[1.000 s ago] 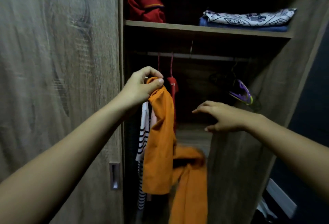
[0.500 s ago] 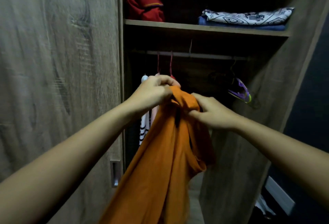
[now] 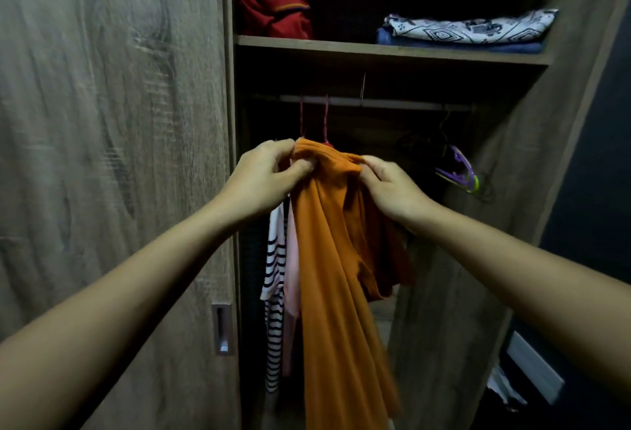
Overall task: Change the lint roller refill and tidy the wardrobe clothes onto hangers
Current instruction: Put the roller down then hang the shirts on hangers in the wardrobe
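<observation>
An orange garment [image 3: 334, 259] hangs down in front of the open wardrobe, held up by its top edge. My left hand [image 3: 269, 177] pinches the left part of that edge. My right hand [image 3: 389, 187] grips the right part, a short way apart from the left. Behind the hands, two red hanger hooks [image 3: 326, 118] hang on the rail [image 3: 392, 103]. A striped garment [image 3: 275, 279] and a pale pink one [image 3: 292, 259] hang just left of the orange cloth. A purple hanger [image 3: 459, 170] hangs at the rail's right end.
On the shelf [image 3: 375, 50] above the rail lie a red folded garment [image 3: 273, 6] and a patterned white cloth over blue ones [image 3: 467, 31]. The closed wooden door [image 3: 112, 156] with its recessed handle [image 3: 222, 329] stands left; the open door [image 3: 478, 259] stands right.
My right hand came in and took hold of the orange garment's top edge beside my left. Both hands then raised the cloth toward the red hangers and spread the edge a little.
</observation>
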The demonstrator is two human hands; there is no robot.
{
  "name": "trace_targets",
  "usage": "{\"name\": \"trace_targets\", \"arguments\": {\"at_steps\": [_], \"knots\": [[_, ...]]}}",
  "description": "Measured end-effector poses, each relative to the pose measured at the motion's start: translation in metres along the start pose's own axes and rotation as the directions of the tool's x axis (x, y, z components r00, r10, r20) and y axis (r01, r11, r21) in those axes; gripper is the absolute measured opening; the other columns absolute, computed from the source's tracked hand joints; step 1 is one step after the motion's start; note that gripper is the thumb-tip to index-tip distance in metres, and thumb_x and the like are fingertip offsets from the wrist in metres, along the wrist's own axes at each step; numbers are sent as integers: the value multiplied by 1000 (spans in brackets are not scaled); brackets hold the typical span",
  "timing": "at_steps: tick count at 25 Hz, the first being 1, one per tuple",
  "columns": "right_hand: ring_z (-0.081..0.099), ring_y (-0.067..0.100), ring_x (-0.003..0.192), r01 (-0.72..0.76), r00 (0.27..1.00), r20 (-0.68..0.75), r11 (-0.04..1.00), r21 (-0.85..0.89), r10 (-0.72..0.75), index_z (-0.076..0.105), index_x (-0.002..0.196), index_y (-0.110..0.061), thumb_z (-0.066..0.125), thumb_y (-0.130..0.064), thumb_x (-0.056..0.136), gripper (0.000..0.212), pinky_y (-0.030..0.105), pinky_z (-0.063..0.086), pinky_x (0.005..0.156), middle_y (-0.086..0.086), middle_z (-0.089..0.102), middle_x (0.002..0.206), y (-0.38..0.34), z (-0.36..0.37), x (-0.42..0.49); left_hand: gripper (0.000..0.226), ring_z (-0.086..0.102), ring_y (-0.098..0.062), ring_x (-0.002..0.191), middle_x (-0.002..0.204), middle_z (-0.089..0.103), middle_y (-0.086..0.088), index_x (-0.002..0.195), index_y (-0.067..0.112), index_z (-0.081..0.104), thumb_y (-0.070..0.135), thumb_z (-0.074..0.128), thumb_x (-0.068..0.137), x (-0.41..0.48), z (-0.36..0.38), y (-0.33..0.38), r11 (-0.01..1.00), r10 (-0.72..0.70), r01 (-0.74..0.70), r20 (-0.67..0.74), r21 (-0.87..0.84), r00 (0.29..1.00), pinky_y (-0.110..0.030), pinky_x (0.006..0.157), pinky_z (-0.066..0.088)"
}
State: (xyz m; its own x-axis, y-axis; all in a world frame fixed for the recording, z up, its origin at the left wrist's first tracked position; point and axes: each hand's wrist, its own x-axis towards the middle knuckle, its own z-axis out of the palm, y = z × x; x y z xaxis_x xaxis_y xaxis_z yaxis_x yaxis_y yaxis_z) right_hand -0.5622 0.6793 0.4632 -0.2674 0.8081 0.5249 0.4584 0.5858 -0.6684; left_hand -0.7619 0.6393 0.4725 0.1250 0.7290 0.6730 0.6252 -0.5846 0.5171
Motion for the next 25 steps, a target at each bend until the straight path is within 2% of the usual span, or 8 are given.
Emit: {"name": "trace_targets", "arguments": {"at_steps": [7, 10, 12, 15, 17, 19, 21, 25], "knots": [[61, 6, 88, 62, 998, -5, 998, -16, -62, 57, 99, -28, 45, -59, 86, 35, 26, 48, 80, -9, 64, 94, -2, -10, -9, 24, 59, -11, 87, 97, 59, 4, 115, 29, 49, 17, 48, 94, 5, 22, 7, 979, -3, 6, 13, -206, 1000, -23, 70, 48], [53, 10, 103, 137, 990, 40, 987, -84, -134, 25, 112, -40, 60, -69, 60, 69, 23, 45, 86, -10, 47, 108, -1, -18, -18, 18, 61, -12, 71, 91, 62, 0, 105, 30, 53, 17, 51, 92, 10, 25, 14, 958, 13, -34, -75, -284, 997, -25, 57, 47], [43, 13, 111, 198, 980, 53, 953, -227, -191, 7, 103, -49, 64, -68, 52, 79, 22, 40, 90, -6, 32, 114, 5, -15, -25, 12, 63, -11, 69, 85, 64, 0, 95, 29, 57, 18, 54, 90, 12, 26, 17, 958, 6, -36, -107, -283, 994, -26, 57, 49], [39, 7, 98, 314, 949, 121, 866, -389, -290, 19, 102, -38, 64, -63, 62, 65, 16, 38, 79, -11, 20, 103, 18, -1, -38, 10, 66, -7, 78, 84, 67, 3, 92, 26, 62, 18, 58, 88, 11, 30, 23, 978, 38, -52, -76, -202, 996, -34, 74, 57], [40, 13, 103, 277, 960, 151, 876, -394, -235, 35, 102, -35, 60, -57, 73, 44, 27, 42, 88, -12, 20, 105, 25, 9, -44, 6, 65, -6, 80, 83, 68, 3, 92, 23, 64, 22, 60, 88, 8, 30, 28, 990, 97, -105, -75, -100, 992, -35, 80, 55], [34, 18, 119, 191, 976, 179, 891, -413, -126, 42, 84, -40, 55, -49, 81, 16, 39, 31, 104, -9, 23, 119, 26, 17, -46, 5, 63, -4, 76, 82, 66, 3, 90, 21, 63, 24, 58, 89, 6, 27, 31, 989, 148, -150, -94, -10, 984, -20, 72, 54], [31, 18, 124, 95, 979, 205, 908, -408, -11, 47, 74, -39, 51, -46, 84, 12, 46, 24, 105, -3, 26, 132, 25, 21, -43, 7, 57, -2, 72, 81, 61, 3, 86, 19, 60, 24, 58, 89, 8, 21, 30, 982, 181, -170, -155, 79, 971, -12, 64, 47], [53, 19, 107, -13, 943, 302, 922, -388, 141, 62, 73, -22, 58, -28, 84, 13, 46, 45, 96, 2, 47, 120, 40, 23, -39, 21, 38, -5, 62, 67, 40, 7, 67, 17, 50, 24, 55, 86, 23, 6, 11, 995, 94, -79, -347, 57, 933, -23, 59, 32]]}}
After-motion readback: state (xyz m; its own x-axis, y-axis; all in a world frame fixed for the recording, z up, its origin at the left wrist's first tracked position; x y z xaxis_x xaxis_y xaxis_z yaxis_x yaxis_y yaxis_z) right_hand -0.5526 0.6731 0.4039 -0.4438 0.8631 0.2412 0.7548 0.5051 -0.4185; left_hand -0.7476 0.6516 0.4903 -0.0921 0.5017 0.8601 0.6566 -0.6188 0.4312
